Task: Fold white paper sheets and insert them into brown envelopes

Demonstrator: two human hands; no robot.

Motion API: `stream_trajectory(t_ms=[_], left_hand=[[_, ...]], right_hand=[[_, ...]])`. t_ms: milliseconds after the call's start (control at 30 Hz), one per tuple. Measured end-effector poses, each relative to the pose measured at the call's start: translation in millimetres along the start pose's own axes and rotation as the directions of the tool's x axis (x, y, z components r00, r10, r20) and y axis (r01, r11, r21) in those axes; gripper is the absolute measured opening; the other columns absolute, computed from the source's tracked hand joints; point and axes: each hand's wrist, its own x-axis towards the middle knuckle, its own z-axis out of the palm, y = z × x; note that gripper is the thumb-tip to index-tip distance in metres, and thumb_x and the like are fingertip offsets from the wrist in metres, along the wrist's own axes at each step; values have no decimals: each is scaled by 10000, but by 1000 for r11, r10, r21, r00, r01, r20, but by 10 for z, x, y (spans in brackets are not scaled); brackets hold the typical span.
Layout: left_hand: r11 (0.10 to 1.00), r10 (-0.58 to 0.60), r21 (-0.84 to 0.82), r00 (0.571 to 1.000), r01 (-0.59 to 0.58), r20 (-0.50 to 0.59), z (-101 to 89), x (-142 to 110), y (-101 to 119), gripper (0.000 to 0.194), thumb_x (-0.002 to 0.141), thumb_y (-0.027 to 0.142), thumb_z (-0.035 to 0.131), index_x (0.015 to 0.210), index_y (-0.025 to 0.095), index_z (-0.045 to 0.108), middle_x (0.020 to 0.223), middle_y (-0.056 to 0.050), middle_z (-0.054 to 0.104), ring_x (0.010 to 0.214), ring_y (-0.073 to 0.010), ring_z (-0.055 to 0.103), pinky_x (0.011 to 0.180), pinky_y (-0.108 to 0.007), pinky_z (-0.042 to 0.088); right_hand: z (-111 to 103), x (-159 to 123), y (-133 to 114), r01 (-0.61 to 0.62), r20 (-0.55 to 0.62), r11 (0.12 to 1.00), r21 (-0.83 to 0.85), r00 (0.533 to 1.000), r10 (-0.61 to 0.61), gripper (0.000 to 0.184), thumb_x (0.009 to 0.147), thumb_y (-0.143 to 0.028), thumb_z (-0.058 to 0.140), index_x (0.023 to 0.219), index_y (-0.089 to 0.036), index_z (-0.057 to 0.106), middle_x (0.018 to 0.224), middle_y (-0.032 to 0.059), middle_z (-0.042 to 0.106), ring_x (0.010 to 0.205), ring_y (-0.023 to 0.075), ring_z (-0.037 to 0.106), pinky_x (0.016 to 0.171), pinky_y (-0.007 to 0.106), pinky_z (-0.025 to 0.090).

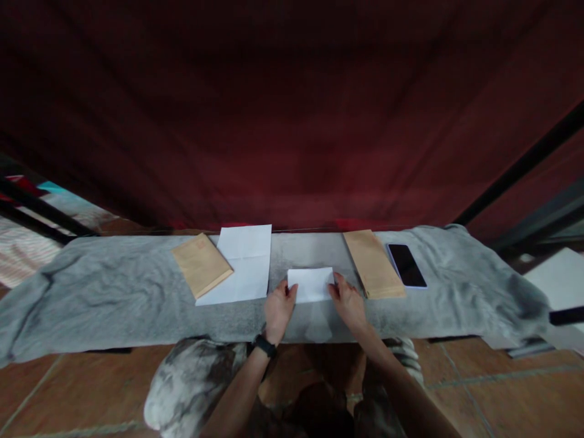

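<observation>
A person's left hand (278,309) and right hand (348,302) pinch a folded white paper (311,285) by its opposite short ends, thumbs on top, at the near-center of a cloth-covered worktop (314,246). Fingers under the paper are hidden, as is its underside; whether it is one sheet or several can't be told. A dark band (265,345) circles the L wrist — its face, if any, can't be made out.

L of the hands, a flat white sheet (246,261), creased crosswise, lies partly covered by a tan paper envelope (202,264); a faint reddish mark near the envelope's top corner is too blurred to read. R of the hands, a second tan envelope (374,264), a long rectangle w/ a folded band at its near end, lies beside a phone (407,266) w/ rounded corners, a dark screen and a pale lilac edge.

The worktop's gray cloth is soft-looking, plush, rumpled at both ends; what it covers is mostly hidden. Beyond hangs a deep-red fabric (292,121), its upper part lost in shadow. Below, terracotta-colored floor tiles (82,389) w/ pale joints show around mottled gray-and-white clothing (196,383) at the person's knees. White objects at far R (559,283) are blurred, cut off by the frame — ID unclear.
</observation>
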Motion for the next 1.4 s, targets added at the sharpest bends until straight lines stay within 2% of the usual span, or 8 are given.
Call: stream_trajectory(t_ms=[400, 600, 767, 900, 1000, 1167, 1267, 1400], left_hand=[[957, -13, 289, 1000, 18, -19, 27, -19, 137, 384, 982, 440, 455, 1160, 156, 641, 870, -153, 744, 847, -274, 716, 656, -277, 433], [955, -17, 296, 1000, 22, -17, 16, -12, 168, 380, 990, 431, 436, 1161, 154, 632, 868, -158, 738, 839, -283, 716, 676, -294, 444], [950, -9, 311, 1000, 14, -17, 27, -5, 171, 381, 993, 420, 426, 1184, 151, 616, 875, -160, 734, 852, -282, 715, 689, -295, 452], [966, -35, 256, 999, 38, -19, 53, 0, 147, 376, 977, 423, 458, 1185, 147, 606, 861, -153, 724, 855, -285, 707, 711, -305, 464], [993, -24, 111, 994, 36, -104, 81, -13, 128, 329, 943, 385, 527, 1162, 154, 610, 929, -159, 711, 971, -305, 677, 822, -345, 478], [966, 219, -82, 943, -246, -250, 209, -53, 164, 326, 939, 317, 508, 1217, 183, 614, 1301, -168, 611, 1309, -336, 485, 1121, -474, 336], [881, 472, 33, 871, -472, -134, 359, -83, 193, 421, 988, 319, 411, 1376, 196, 515, 1496, -107, 480, 1425, -280, 369, 1182, -481, 282], [803, 537, 309, 843, -509, -7, 526, -94, 157, 496, 1021, 368, 330, 1468, 174, 424, 1573, -99, 380, 1474, -254, 291, 1205, -475, 258]], right_hand=[[75, 70, -67, 26, -25, 997, -77, 999, -28, 368, 1008, -313, 388, 1310, -182, 552, 1065, 147, 715, 986, 280, 652, 937, 428, 422], [73, 47, -79, 103, -120, 992, -69, 987, -110, 371, 1005, -293, 397, 1323, -191, 561, 1156, 145, 676, 1075, 279, 595, 941, 438, 423], [80, -1, -104, 219, 16, 976, -9, 976, -219, 439, 1015, -285, 385, 1425, -166, 487, 1484, 115, 495, 1361, 250, 435, 1122, 446, 319], [99, -21, -122, 208, 65, 978, -32, 976, -206, 472, 1024, -299, 349, 1461, -151, 453, 1516, 116, 456, 1405, 248, 398, 1162, 465, 282], [108, -26, -127, 218, 55, 975, -49, 975, -215, 485, 1025, -303, 346, 1477, -149, 431, 1520, 115, 448, 1411, 251, 393, 1167, 469, 278], [127, -32, -126, 222, 45, 972, -73, 975, -219, 483, 1027, -299, 343, 1475, -144, 434, 1523, 106, 444, 1408, 250, 396, 1176, 463, 263], [146, -38, -123, 220, 50, 972, -84, 975, -216, 480, 1029, -301, 339, 1460, -127, 455, 1537, 108, 421, 1414, 256, 388, 1182, 455, 254], [172, -45, -112, 218, 51, 971, -96, 976, -214, 487, 1027, -300, 339, 1474, -132, 437, 1546, 104, 405, 1422, 250, 378, 1187, 446, 251]])
